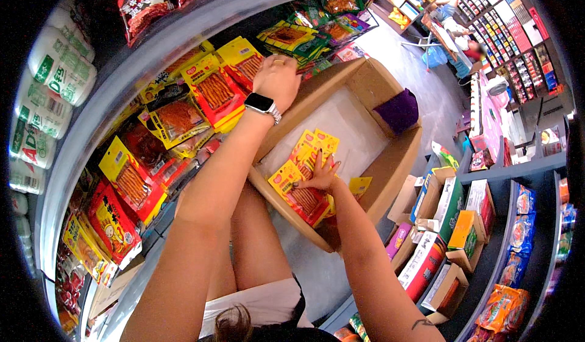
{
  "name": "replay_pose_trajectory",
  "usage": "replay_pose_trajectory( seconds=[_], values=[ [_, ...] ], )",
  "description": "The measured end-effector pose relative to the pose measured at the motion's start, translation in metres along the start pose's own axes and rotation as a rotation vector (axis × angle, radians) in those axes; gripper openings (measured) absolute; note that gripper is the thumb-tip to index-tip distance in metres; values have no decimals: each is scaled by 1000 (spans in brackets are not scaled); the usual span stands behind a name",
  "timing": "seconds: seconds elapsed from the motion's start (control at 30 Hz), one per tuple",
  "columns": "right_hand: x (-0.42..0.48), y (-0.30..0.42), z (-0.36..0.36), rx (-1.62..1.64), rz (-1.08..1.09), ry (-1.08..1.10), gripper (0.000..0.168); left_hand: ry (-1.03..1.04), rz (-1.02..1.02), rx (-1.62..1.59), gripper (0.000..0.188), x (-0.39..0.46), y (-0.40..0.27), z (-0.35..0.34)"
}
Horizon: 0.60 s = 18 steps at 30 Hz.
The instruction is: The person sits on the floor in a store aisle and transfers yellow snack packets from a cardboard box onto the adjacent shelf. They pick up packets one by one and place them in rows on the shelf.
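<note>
A large open cardboard box (279,132) stands before me, a purple cloth (398,111) over its far right corner. Inside it, several yellow and red snack packets (306,205) lie near the closer end. My right hand (320,175) rests on these packets with its fingers spread. At the shelf on the left, my left hand (277,79), with a watch on the wrist, reaches over the box's left wall beside a yellow and red packet (238,58) of stick snacks. Its fingertips are hidden, so its hold cannot be told.
Hanging and stacked snack packets (183,113) fill the left shelf, with white bottle packs (64,68) at far left. Opened cartons (422,264) crowd the right shelf. A person (461,36) is at a table (441,33) in the upper right background.
</note>
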State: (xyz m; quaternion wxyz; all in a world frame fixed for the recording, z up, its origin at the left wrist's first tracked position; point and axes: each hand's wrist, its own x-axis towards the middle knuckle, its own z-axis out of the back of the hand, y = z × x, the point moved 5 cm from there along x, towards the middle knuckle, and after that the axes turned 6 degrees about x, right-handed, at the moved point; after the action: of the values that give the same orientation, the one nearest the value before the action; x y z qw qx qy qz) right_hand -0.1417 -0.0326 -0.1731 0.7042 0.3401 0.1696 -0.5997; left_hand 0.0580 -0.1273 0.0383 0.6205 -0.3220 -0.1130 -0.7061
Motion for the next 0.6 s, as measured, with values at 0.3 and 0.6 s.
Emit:
replay_pose_trajectory(
  seconds=[0.3, 0.6],
  values=[
    [5, -4, -3, -54, 13, 38, 135, 865, -127, -210, 23, -87, -69, -70],
    [-10, 11, 11, -61, -54, 92, 108, 1423, -365, 114, 31, -143, -60, -123]
  ],
)
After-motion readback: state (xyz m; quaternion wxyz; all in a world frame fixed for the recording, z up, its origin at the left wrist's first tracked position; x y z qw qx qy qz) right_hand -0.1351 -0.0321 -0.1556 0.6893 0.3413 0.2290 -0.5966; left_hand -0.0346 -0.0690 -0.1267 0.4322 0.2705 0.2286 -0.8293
